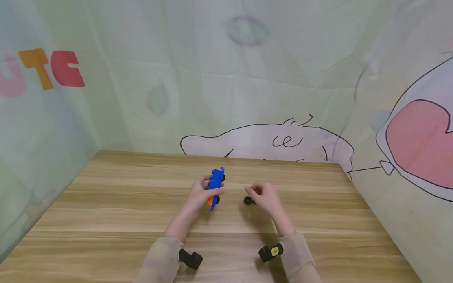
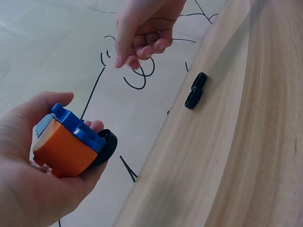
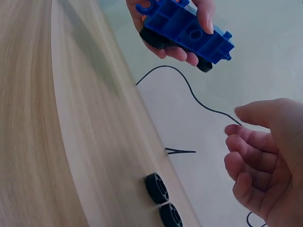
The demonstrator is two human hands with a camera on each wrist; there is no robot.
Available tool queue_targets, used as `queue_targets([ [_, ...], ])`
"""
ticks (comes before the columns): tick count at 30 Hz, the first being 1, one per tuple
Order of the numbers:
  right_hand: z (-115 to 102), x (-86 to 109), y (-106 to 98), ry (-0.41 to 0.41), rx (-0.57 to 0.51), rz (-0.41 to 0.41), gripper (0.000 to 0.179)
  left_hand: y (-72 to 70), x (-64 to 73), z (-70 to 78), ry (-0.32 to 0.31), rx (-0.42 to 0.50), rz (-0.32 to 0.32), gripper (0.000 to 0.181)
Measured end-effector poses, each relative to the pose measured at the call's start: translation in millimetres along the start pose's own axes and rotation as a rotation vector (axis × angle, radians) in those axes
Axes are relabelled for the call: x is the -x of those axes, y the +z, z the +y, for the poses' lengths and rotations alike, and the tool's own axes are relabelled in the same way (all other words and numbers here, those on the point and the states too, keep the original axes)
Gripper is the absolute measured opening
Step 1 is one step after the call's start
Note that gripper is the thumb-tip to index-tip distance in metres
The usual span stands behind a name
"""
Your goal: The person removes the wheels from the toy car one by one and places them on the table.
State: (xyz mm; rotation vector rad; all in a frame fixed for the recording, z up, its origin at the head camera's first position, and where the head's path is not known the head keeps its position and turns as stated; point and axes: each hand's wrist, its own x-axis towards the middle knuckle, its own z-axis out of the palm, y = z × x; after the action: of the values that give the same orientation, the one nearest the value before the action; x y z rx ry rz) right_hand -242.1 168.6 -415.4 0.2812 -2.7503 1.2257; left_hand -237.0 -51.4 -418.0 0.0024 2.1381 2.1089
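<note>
My left hand [image 1: 197, 196] grips a toy vehicle off the table, thumb on one side and fingers on the other. Its blue chassis [image 3: 177, 21] has a hook at one end and black wheels along one side. An orange body part [image 2: 66, 149] is fitted to the chassis, partly covered by my palm. To the right, my right hand [image 1: 267, 198] hovers with loosely curled fingers and thumb apart from them, holding nothing. Just below it, two loose black wheels [image 2: 193, 98] lie side by side on the table; in the head view the hand partly hides them.
The wooden table [image 1: 116, 212] runs back to a pale fabric backdrop [image 1: 198, 78] with printed drawings and letters, which also stands along both sides. A black wrist camera [image 1: 191, 259] is worn on the left sleeve, another wrist camera [image 1: 270, 252] on the right.
</note>
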Motion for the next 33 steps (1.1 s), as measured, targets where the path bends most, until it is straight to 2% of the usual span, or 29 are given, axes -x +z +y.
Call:
queue_targets([
  [6,-7,-0.1,5,-0.018,-0.155,0.063,0.021,2.4,2.1,2.0,-0.002,-0.039,-0.019,0.071],
  [12,-13,0.8,9,-0.035,-0.252,0.063,0.028,5.7,3.8,2.7,0.004,-0.075,-0.039,0.074],
  [18,-14,1.7,11,-0.025,-0.326,0.008,0.041,8.0,3.9,3.2,0.002,-0.091,-0.054,0.077],
  [25,-14,1.4,9,-0.043,-0.417,-0.084,0.047,9.8,3.2,1.5,0.0,-0.151,-0.079,0.079],
  [30,-16,2.7,8,-0.031,-0.49,-0.165,0.052,11.9,1.7,-0.7,0.009,-0.154,-0.108,0.081],
  [33,-17,3.7,10,-0.021,-0.516,-0.182,0.057,13.1,1.3,-1.7,0.011,-0.147,-0.122,0.081],
])
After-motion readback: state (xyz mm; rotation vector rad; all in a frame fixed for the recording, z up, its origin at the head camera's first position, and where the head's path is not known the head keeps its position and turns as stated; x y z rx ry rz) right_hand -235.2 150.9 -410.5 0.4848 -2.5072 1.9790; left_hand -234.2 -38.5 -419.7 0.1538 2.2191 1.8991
